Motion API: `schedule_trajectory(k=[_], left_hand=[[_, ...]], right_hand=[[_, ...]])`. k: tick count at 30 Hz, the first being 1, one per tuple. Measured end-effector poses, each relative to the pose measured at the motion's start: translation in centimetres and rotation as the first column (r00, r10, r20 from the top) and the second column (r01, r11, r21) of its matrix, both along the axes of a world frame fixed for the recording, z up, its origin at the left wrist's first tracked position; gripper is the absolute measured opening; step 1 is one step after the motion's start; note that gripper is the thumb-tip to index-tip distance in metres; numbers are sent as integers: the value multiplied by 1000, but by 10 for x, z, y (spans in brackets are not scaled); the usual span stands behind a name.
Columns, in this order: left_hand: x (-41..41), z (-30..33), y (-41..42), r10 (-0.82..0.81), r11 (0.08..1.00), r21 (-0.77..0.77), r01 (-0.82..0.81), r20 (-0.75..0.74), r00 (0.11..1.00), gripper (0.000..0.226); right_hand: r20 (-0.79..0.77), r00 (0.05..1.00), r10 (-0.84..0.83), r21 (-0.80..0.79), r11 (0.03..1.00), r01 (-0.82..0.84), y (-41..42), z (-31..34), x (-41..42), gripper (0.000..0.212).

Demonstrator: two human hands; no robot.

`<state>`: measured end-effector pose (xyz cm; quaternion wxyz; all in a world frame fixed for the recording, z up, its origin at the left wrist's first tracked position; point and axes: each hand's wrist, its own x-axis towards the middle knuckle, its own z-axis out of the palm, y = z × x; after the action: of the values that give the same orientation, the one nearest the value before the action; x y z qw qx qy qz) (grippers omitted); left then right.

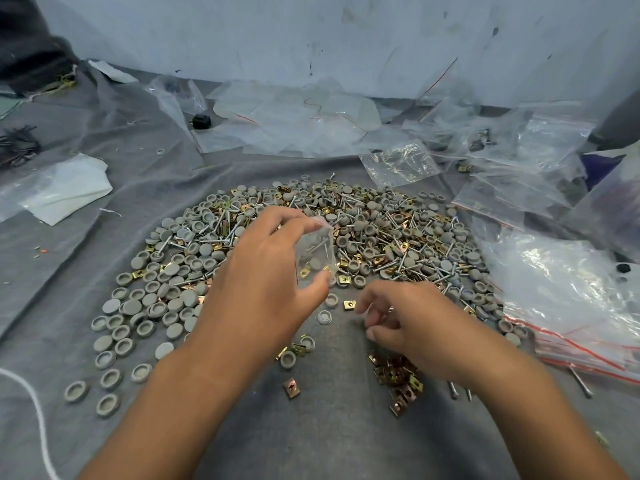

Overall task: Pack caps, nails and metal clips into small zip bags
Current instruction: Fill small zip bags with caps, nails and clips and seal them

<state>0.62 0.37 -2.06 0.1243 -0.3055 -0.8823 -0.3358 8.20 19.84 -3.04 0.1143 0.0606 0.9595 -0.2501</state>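
A wide heap of grey caps [180, 299], nails [398, 223] and gold metal clips [398, 379] lies on a grey cloth. My left hand [263, 282] holds a small clear zip bag [317, 254] upright above the heap; a nail, a cap and a clip show inside it. My right hand [405, 320] hovers low over the cloth beside a loose clip [349, 304], fingers curled. Whether those fingers pinch anything is hidden.
A stack of empty red-striped zip bags [571, 306] lies at the right. More crumpled plastic bags [294, 116] spread along the back by the wall. A white cloth [69, 192] lies at the left and a white cord [38, 420] at the lower left.
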Motion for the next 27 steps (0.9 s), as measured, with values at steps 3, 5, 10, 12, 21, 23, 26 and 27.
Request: schedule_trajectory(k=[3, 5, 10, 12, 21, 23, 26, 27], left_hand=[[0, 1, -1, 0, 1000, -3, 0, 10, 1000, 55], [1, 1, -1, -3, 1000, 0, 3, 10, 1000, 56], [0, 2, 0, 4, 1000, -12, -4, 9, 1000, 58], [0, 1, 0, 7, 1000, -22, -7, 9, 1000, 57], [0, 0, 1, 0, 1000, -11, 0, 10, 1000, 56], [0, 0, 1, -2, 1000, -7, 2, 11, 1000, 56], [-1, 0, 0, -1, 1000, -9, 1, 4, 1000, 57], [-1, -1, 0, 0, 1000, -11, 0, 3, 1000, 56]], right_hand=[[-36, 999, -15, -36, 999, 14, 10, 3, 2, 25], [-66, 998, -19, -81, 997, 13, 13, 4, 2, 25], [-12, 1000, 2, -114, 993, -4, 16, 5, 6, 20], [19, 1000, 25, -90, 996, -23, 11, 2, 7, 20], [18, 999, 29, 93, 995, -31, -9, -4, 11, 21], [5, 999, 42, 69, 997, -43, -8, -5, 11, 21], [-121, 991, -50, -122, 992, 35, -3, 0, 7, 24], [-230, 966, -116, -222, 973, 64, -3, 3, 6, 25]])
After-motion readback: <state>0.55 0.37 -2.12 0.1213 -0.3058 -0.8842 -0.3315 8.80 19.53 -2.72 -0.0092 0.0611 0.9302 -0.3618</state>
